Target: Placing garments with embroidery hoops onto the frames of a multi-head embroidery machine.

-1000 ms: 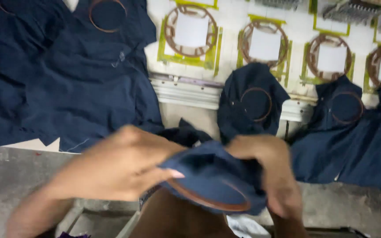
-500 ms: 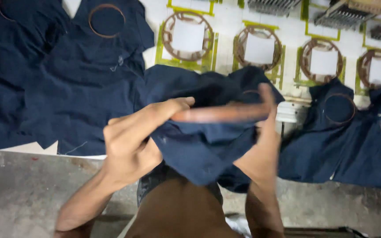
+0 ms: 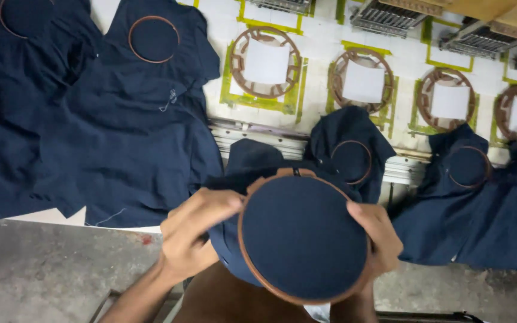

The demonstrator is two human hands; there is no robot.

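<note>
The round brown embroidery hoop [image 3: 304,237] sits close to the camera, low and centre in the view above the person's lap, with dark navy woven cloth [image 3: 300,233] stretched flat and drum-tight across its face, so the hooping of this piece looks essentially done; what seems left is tidying the loose fabric that bunches behind and below the ring. The left hand [image 3: 195,239] grips the hoop's left edge, its fingers [image 3: 222,203] curled narrowly and pinching cloth against the rim, while the right hand [image 3: 378,236] clasps the right edge with its fingers [image 3: 363,215] wrapped around the ring. A small clasp or screw seems to sit at the hoop's top, though it is too small to be sure. Beyond, the pale desk [image 3: 318,54] carries several navy garment pieces already held in thin brown hoops [image 3: 154,39], one at upper left on a wide spread of matte, slightly wrinkled fabric [image 3: 121,137], others [image 3: 350,161] draped over a ribbed metal rail [image 3: 258,133] at centre and right. Four round brown frame holders [image 3: 265,61] with white square centres, each outlined in yellow-green tape, stand unfilled along the far side, which suggests more pieces remain to be mounted. The rough grey concrete floor [image 3: 49,269] shows below.
</note>
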